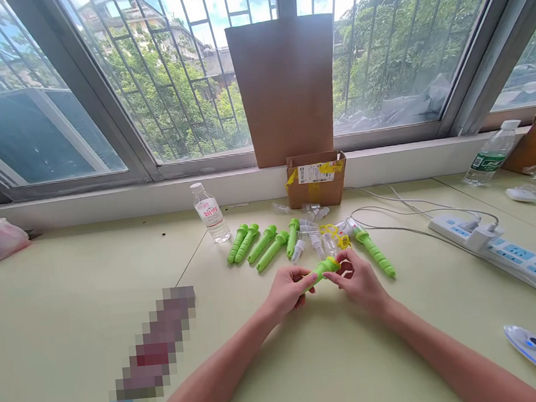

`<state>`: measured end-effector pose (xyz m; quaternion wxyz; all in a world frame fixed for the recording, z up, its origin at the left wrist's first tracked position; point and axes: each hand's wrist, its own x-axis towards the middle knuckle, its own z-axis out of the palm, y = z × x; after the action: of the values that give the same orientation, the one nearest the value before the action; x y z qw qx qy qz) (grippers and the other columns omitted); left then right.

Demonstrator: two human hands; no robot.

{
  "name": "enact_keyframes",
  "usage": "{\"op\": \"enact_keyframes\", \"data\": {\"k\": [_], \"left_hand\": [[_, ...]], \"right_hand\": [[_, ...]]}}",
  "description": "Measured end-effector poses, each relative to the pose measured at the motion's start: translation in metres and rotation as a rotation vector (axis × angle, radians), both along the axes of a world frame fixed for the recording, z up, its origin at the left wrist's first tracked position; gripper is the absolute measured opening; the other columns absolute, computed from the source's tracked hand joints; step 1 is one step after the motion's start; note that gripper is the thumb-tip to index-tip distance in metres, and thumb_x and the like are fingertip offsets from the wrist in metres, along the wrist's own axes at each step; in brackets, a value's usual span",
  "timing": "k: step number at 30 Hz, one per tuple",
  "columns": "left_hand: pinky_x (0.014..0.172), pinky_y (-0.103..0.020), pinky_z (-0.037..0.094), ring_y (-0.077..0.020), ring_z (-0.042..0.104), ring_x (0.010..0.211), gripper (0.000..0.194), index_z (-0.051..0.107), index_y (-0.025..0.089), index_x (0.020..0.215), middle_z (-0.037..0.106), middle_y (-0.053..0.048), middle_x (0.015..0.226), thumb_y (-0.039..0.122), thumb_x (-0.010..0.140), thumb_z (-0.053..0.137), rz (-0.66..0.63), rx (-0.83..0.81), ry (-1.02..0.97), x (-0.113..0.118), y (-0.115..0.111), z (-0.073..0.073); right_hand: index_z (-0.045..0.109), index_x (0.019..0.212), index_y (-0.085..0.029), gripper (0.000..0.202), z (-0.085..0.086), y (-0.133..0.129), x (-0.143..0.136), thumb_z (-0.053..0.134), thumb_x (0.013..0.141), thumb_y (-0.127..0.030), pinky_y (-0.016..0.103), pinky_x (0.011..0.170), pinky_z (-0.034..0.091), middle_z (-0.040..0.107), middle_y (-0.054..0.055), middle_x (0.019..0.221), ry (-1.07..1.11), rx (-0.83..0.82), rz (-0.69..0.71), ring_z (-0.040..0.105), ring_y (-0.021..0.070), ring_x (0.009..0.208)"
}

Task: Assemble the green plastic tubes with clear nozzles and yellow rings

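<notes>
Left hand point(290, 288) grasps green plastic tube point(321, 269) midway between tabletop's point(324, 365) near and far edges, likely steadying it while right hand's point(358, 279) fingertips pinch yellow plastic ring point(333, 261) at its end.

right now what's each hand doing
Left hand: closed, holding a light-green cylindrical plastic tube.
Right hand: closed on that tube's yellow-ringed end.

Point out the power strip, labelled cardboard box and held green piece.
Power strip point(511, 253), head view: top face, mid-length.
Labelled cardboard box point(321, 191), head view: front panel, below the label.
Held green piece point(321, 269), head view: middle of its body.
</notes>
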<state>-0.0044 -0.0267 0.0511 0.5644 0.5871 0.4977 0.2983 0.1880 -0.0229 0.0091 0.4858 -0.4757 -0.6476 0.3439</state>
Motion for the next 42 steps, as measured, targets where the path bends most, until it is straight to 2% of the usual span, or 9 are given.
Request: {"op": "enact_keyframes", "data": {"k": [8,21,25,29,33,35,38,40,42], "left_hand": [[0.036,-0.018,0.029,-0.0040,0.042,0.038,0.044,0.067,0.013,0.086,0.061,-0.001,0.069,0.055,0.071,0.066,-0.010,-0.125,-0.041,-0.002,0.003,-0.002],[0.037,-0.018,0.031,-0.0041,0.042,0.039,0.043,0.064,0.013,0.079,0.062,-0.002,0.070,0.055,0.071,0.067,-0.035,-0.157,-0.114,-0.006,0.006,-0.002],[0.036,-0.017,0.030,-0.0041,0.043,0.040,0.042,0.062,0.014,0.078,0.062,-0.002,0.069,0.054,0.071,0.066,-0.020,-0.214,-0.157,-0.007,0.006,-0.002],[0.033,-0.017,0.027,-0.0042,0.043,0.040,0.041,0.060,0.014,0.076,0.061,-0.001,0.068,0.055,0.073,0.065,-0.053,-0.237,-0.215,-0.009,0.005,-0.002],[0.034,-0.017,0.028,-0.0040,0.042,0.039,0.043,0.059,0.014,0.077,0.061,-0.002,0.068,0.057,0.074,0.062,-0.089,-0.229,-0.208,-0.010,0.006,-0.002],[0.036,-0.019,0.029,-0.0044,0.041,0.038,0.044,0.060,0.015,0.084,0.061,-0.001,0.069,0.058,0.074,0.060,-0.108,-0.170,-0.130,-0.010,0.007,-0.001],[0.042,-0.020,0.033,-0.0065,0.045,0.046,0.047,0.059,0.019,0.096,0.061,0.000,0.077,0.052,0.066,0.071,-0.094,0.117,0.079,-0.011,0.007,-0.002],[0.047,-0.020,0.035,-0.0079,0.048,0.053,0.043,0.058,0.019,0.092,0.060,0.001,0.079,0.045,0.062,0.076,-0.057,0.342,0.205,-0.011,0.007,-0.004],[0.051,-0.020,0.034,-0.0084,0.046,0.057,0.032,0.057,0.019,0.083,0.058,0.002,0.074,0.041,0.066,0.073,-0.037,0.484,0.276,-0.011,0.007,-0.008]], "right_hand": [[0.043,0.080,-0.022,0.035,0.000,-0.002,0.001,0.069,0.076,-0.045,0.027,0.048,0.049,0.054,-0.003,0.065,0.033,-0.046,0.010,0.057,0.0144,0.055],[0.045,0.078,-0.022,0.035,-0.001,-0.003,0.000,0.070,0.075,-0.045,0.027,0.047,0.049,0.054,-0.004,0.059,0.047,0.005,-0.011,0.056,0.0141,0.051],[0.045,0.083,-0.022,0.033,0.001,-0.002,0.000,0.070,0.076,-0.042,0.027,0.049,0.050,0.053,-0.003,0.066,0.038,0.050,-0.006,0.056,0.0140,0.055],[0.043,0.089,-0.023,0.037,0.003,-0.001,0.002,0.073,0.073,-0.039,0.026,0.050,0.051,0.056,0.000,0.080,0.050,0.059,0.082,0.058,0.0139,0.061],[0.042,0.088,-0.023,0.034,0.003,-0.002,0.002,0.070,0.076,-0.039,0.027,0.052,0.052,0.057,-0.001,0.079,0.101,0.048,0.104,0.060,0.0156,0.065],[0.044,0.086,-0.023,0.033,0.002,-0.004,0.001,0.070,0.076,-0.041,0.029,0.054,0.052,0.058,-0.001,0.075,0.103,0.050,0.082,0.061,0.0167,0.065],[0.046,0.085,-0.023,0.034,0.001,-0.006,-0.001,0.070,0.074,-0.045,0.030,0.052,0.052,0.057,-0.001,0.068,0.073,0.050,0.052,0.059,0.0167,0.060],[0.047,0.084,-0.022,0.034,0.000,-0.006,-0.003,0.069,0.074,-0.046,0.030,0.050,0.051,0.056,-0.002,0.066,0.058,0.054,0.043,0.057,0.0157,0.057],[0.047,0.084,-0.022,0.033,-0.001,-0.006,-0.003,0.069,0.075,-0.044,0.029,0.049,0.050,0.056,-0.003,0.065,0.062,0.065,0.041,0.056,0.0145,0.054]]}}
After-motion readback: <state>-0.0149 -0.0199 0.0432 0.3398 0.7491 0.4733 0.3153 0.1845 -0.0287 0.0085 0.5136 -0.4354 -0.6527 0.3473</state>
